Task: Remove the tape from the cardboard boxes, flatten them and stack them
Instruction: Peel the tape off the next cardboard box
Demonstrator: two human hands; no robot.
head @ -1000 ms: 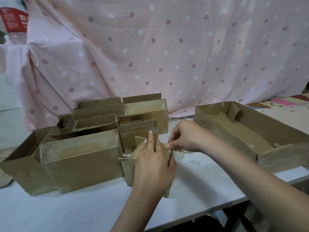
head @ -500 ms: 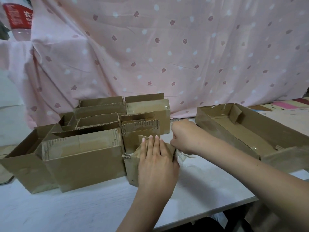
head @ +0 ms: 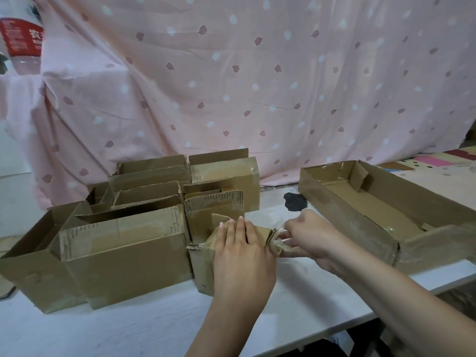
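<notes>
A small cardboard box lies on the white table in front of me. My left hand presses flat on top of it, fingers straight. At the box's right end my right hand pinches a strip of clear tape that still clings to the cardboard. Several open-topped cardboard boxes stand in a cluster to the left and behind.
A long shallow cardboard tray sits at the right, close to my right forearm. A dark stain marks the table behind my hands. A pink patterned cloth hangs along the back. The table's front edge runs just below my arms.
My right hand has moved rightward and down from the box's top edge, drawing the tape out. My left hand has flattened on the box and stays there.
</notes>
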